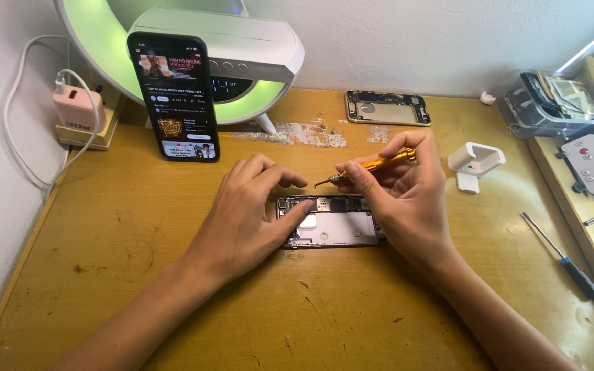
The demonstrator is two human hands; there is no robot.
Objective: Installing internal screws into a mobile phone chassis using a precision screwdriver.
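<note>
Left hand (pixel 245 213) fingers pressed flat on opened phone (pixel 331 223); right hand (pixel 400 189) pinching yellow screwdriver (pixel 372 165) just above it.

opened phone (pixel 331 223) mid-table | upright phone (pixel 173 96) behind-left | screwdriver (pixel 564 257) right

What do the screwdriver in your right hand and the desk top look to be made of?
Screwdriver in the right hand: looks like metal, with a shiny gold handle and grey tip. Desk top: probably wood or laminate board, yellow-brown and scuffed, with coating flaked off near the back.
</note>
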